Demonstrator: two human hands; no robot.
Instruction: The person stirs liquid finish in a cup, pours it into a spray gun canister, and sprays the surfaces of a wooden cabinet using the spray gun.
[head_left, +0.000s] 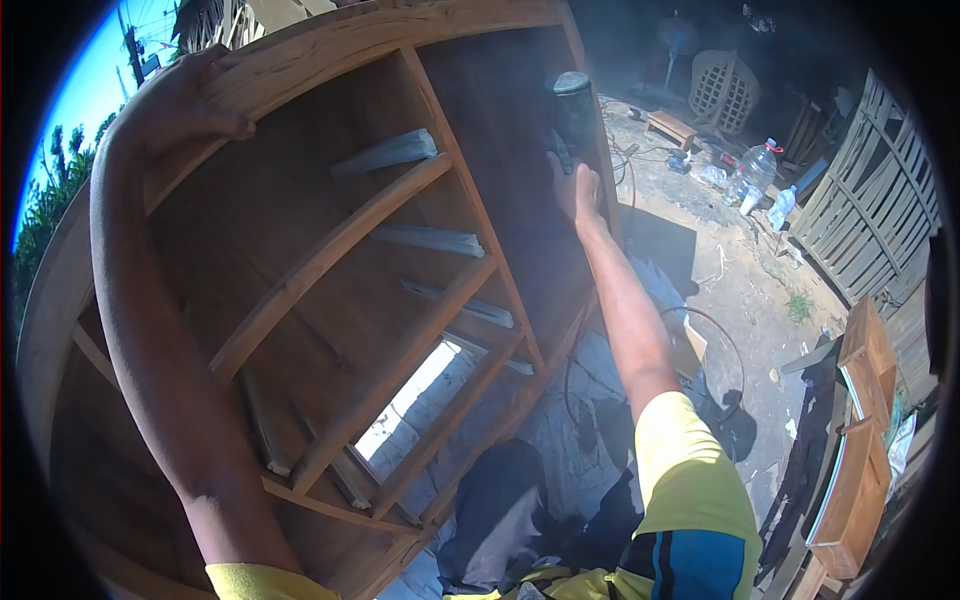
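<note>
A large wooden cabinet frame (285, 290) with curved rails and pale drawer runners (430, 238) fills the left and middle of the view. At the upper left my left hand (190, 100) is wrapped over the frame's top edge, with its thumb on the inner side. My right hand (577, 190) is closed on a dark spray gun (563, 152), whose cup (572, 88) stands uppermost, in front of the dark inner panel (490, 130) on the right side of the cabinet. Haze partly veils the tool and the panel.
A hose (742, 365) curves over the ground right of the cabinet. Wooden drawers (850, 500) stand at the lower right, below a slatted bamboo panel (870, 190). A large plastic bottle (755, 165), a small wooden bench (672, 128) and a woven chair back (722, 90) are farther off.
</note>
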